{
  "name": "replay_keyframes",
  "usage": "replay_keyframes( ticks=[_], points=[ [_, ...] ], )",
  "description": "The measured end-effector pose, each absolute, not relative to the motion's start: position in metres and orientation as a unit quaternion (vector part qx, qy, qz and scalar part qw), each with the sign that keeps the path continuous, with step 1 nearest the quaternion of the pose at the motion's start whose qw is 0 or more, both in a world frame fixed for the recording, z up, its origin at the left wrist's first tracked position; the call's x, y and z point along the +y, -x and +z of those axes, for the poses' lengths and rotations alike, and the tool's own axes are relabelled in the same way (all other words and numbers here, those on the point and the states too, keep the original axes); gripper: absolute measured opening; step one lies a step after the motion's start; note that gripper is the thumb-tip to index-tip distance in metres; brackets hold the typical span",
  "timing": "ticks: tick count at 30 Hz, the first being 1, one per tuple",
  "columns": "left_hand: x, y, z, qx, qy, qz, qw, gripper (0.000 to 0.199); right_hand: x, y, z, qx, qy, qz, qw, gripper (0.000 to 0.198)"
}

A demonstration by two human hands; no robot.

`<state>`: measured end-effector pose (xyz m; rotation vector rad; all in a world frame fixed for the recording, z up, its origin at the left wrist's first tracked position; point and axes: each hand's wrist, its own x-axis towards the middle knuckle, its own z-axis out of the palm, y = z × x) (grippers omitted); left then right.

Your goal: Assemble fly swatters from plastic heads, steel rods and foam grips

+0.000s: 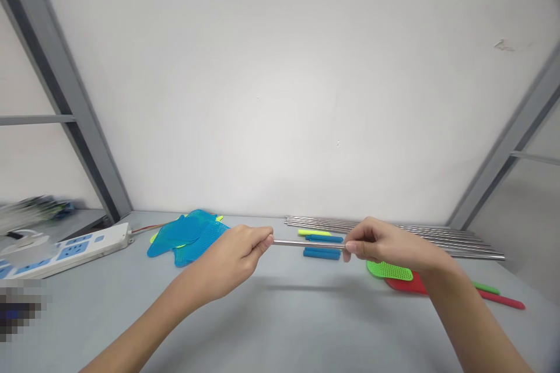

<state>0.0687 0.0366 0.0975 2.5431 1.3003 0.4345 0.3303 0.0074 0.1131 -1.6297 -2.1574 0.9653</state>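
A thin silver metal rod (308,243) is held level above the grey table between my two hands. My left hand (242,256) is closed around its left end, and the fist hides that end. At the right, my right hand (378,245) pinches the rod between thumb and fingers. Behind the rod lie several blue handle tubes (321,254) and a yellow handle tube (315,232). Blue mesh fly swatter heads (188,236) are piled left of my left hand, with some yellow showing beneath. Under my right wrist, a green fly swatter (389,270) partly overlaps a red fly swatter (406,284).
A row of long silver rods (450,239) lies along the back right of the table. At the left is a white power strip (96,245) with a plug in it. A white wall (280,99) and grey metal posts (83,99) stand behind.
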Motion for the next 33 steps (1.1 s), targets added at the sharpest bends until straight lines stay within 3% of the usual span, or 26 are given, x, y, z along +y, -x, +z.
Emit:
replay_keyframes(
  ticks=[33],
  points=[
    [0.035, -0.079, 0.084, 0.407, -0.892, 0.175, 0.088, 0.028, 0.006, -0.331, 0.111, -0.711, 0.565, 0.395, 0.141, 0.033]
  ],
)
